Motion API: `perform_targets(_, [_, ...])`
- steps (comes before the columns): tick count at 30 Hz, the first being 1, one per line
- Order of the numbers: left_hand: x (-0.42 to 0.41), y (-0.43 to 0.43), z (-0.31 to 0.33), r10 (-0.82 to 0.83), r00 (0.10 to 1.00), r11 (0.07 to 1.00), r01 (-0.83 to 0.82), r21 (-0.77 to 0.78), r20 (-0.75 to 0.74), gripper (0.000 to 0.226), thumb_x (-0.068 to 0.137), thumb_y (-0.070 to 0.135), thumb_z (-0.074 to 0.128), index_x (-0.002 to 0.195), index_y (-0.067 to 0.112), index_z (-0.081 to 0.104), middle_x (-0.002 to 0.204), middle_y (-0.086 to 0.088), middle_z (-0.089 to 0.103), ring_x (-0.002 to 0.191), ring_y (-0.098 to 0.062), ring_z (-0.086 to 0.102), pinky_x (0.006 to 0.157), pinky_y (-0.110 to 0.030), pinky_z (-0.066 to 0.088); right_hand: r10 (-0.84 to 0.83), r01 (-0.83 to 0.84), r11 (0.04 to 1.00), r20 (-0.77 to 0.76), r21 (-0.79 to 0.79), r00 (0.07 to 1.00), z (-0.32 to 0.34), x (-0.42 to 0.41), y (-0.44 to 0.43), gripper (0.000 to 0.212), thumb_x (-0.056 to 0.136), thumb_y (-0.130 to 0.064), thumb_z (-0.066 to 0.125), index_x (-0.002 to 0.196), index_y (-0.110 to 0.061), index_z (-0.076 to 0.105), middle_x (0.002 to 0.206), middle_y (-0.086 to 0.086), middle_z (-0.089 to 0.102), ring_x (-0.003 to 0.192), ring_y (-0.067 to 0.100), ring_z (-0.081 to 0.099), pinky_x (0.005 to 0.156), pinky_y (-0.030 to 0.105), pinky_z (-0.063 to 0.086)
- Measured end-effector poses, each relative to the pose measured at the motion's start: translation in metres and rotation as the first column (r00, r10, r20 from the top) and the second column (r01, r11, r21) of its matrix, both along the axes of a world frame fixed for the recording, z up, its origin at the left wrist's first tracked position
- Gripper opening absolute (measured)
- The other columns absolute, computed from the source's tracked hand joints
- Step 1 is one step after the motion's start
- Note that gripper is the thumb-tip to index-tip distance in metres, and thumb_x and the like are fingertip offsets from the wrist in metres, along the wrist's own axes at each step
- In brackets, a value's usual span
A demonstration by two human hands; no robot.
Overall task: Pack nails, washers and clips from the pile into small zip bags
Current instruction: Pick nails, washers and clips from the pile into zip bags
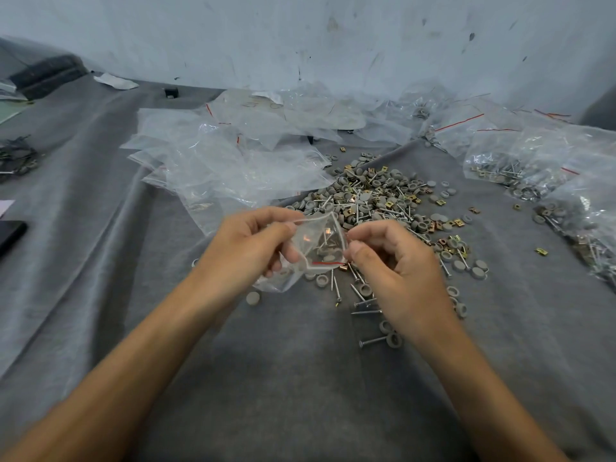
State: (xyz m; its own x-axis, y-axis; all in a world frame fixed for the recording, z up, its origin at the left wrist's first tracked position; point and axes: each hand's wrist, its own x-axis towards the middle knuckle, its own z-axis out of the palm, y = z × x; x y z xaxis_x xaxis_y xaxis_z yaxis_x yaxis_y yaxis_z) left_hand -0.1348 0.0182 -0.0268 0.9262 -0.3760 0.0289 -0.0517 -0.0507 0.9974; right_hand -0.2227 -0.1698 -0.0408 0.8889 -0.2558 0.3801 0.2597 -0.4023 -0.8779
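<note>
A small clear zip bag (320,243) with a red line hangs above the grey cloth, with nails and grey washers inside it. My left hand (250,245) grips the bag's left side, fingers curled round the plastic. My right hand (390,261) pinches the bag's right edge near the red line between thumb and fingertips. Just behind and to the right of the hands lies the pile (383,198) of nails, grey washers and brass clips. Loose nails (366,303) and washers lie under my right hand.
Empty clear bags (226,161) are heaped behind my left hand. Filled bags (540,168) lie at the right edge. A black phone (10,235) lies at the far left. A dark block (46,76) stands at the back left near the wall. Grey cloth (300,378) covers the table.
</note>
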Motion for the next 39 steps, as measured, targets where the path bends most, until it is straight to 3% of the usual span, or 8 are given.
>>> perform_targets(5, [0.013,0.008,0.007,0.142,0.990,0.989,-0.143,-0.050,-0.011,0.027,0.098,0.005,0.054,0.093,0.018,0.077,0.054,0.001,0.059,0.042,-0.009,0.046,0.041,-0.017,0.039,-0.055,0.053,0.996,-0.023,-0.067,0.998,-0.007,0.002,0.004,0.016,0.096,-0.021,0.067,0.098,-0.035,0.060,0.090,-0.018,0.066,0.074,0.002,0.060,0.067,0.019,0.048])
perform_targets(7, [0.017,0.011,0.008,0.200,0.979,0.978,-0.201,-0.051,-0.031,0.027,0.097,0.005,0.053,0.091,0.017,0.077,0.051,0.004,0.056,0.041,-0.008,0.046,0.040,-0.017,0.038,-0.046,0.030,0.974,-0.064,-0.225,0.997,-0.009,0.001,0.002,0.013,0.096,-0.023,0.066,0.100,-0.034,0.062,0.089,-0.019,0.064,0.079,0.002,0.060,0.069,0.015,0.045])
perform_targets(10, [0.019,0.013,0.008,0.226,0.973,0.971,-0.230,-0.064,-0.053,0.026,0.096,0.005,0.053,0.092,0.015,0.076,0.049,0.005,0.054,0.040,-0.009,0.045,0.040,-0.018,0.038,-0.041,-0.068,0.812,-0.172,-0.580,0.984,-0.013,0.000,0.005,0.012,0.098,-0.029,0.061,0.109,-0.029,0.067,0.103,-0.017,0.060,0.101,0.005,0.049,0.085,0.021,0.038])
perform_targets(13, [0.018,0.011,0.008,0.200,0.979,0.978,-0.202,-0.056,-0.041,0.026,0.096,0.005,0.053,0.092,0.016,0.077,0.050,0.005,0.056,0.041,-0.008,0.046,0.040,-0.017,0.038,-0.100,-0.120,0.666,-0.247,-0.737,0.964,-0.018,0.000,0.010,0.027,0.101,-0.040,0.054,0.125,-0.032,0.063,0.118,-0.011,0.056,0.114,0.013,0.040,0.100,0.028,0.034])
perform_targets(26, [0.020,0.018,0.016,0.187,0.975,0.968,-0.203,-0.149,-0.117,0.023,0.096,0.009,0.054,0.094,0.012,0.077,0.052,0.003,0.054,0.042,-0.010,0.044,0.041,-0.019,0.035,-0.177,-0.105,0.617,-0.267,-0.780,0.947,-0.016,0.002,0.012,0.028,0.099,-0.053,0.048,0.117,-0.035,0.059,0.116,-0.009,0.056,0.111,0.017,0.042,0.097,0.033,0.033])
perform_targets(31, [0.031,0.034,0.027,0.154,0.972,0.937,-0.201,-0.285,-0.177,0.022,0.094,0.015,0.055,0.090,0.015,0.077,0.079,-0.004,0.052,0.049,-0.010,0.040,0.041,-0.021,0.032,-0.182,-0.043,0.600,-0.189,-0.799,0.965,-0.020,0.007,0.018,0.028,0.100,-0.050,0.047,0.108,-0.029,0.063,0.106,-0.006,0.059,0.101,0.017,0.045,0.092,0.035,0.040])
perform_targets(35, [0.035,0.045,0.038,0.149,0.973,0.900,-0.207,-0.384,-0.175,0.022,0.094,0.018,0.053,0.088,0.016,0.074,0.059,0.009,0.056,0.046,-0.005,0.041,0.045,-0.018,0.030,-0.167,-0.032,0.607,-0.166,-0.794,0.972,-0.023,0.007,0.020,0.026,0.098,-0.049,0.050,0.103,-0.028,0.064,0.103,-0.008,0.058,0.098,0.016,0.046,0.092,0.035,0.041])
perform_targets(39, [0.039,0.051,0.043,0.190,0.966,0.872,-0.249,-0.421,-0.177,0.028,0.097,0.018,0.051,0.087,0.019,0.076,0.066,0.013,0.063,0.052,-0.003,0.045,0.048,-0.017,0.032,-0.170,0.011,0.659,-0.134,-0.752,0.976,-0.020,0.005,0.019,0.023,0.095,-0.048,0.054,0.095,-0.027,0.063,0.096,-0.010,0.056,0.095,0.014,0.045,0.087,0.031,0.038])
